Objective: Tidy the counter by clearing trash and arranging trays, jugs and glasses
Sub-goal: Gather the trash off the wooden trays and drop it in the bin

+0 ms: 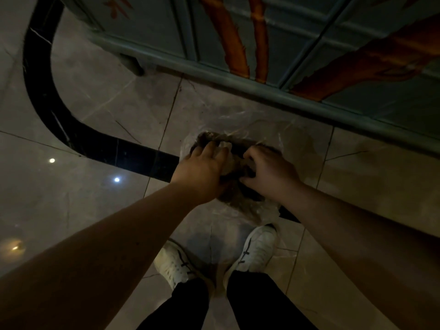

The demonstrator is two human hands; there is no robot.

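Both hands (238, 172) grip a clear plastic bag (240, 206) between them.

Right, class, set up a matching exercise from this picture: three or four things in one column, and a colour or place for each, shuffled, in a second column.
Things:
1. plastic bag
2. shoes
3. floor band
4. cabinet panel

Descriptions:
A. white, bottom centre
B. black, curving on the tiles
C. clear, gripped by the left hand and right hand
D. teal with orange painting

Pairs: 1-C, 2-A, 3-B, 4-D

White shoes (258, 248) on marble floor (100, 110) beside painted cabinet (357, 55).
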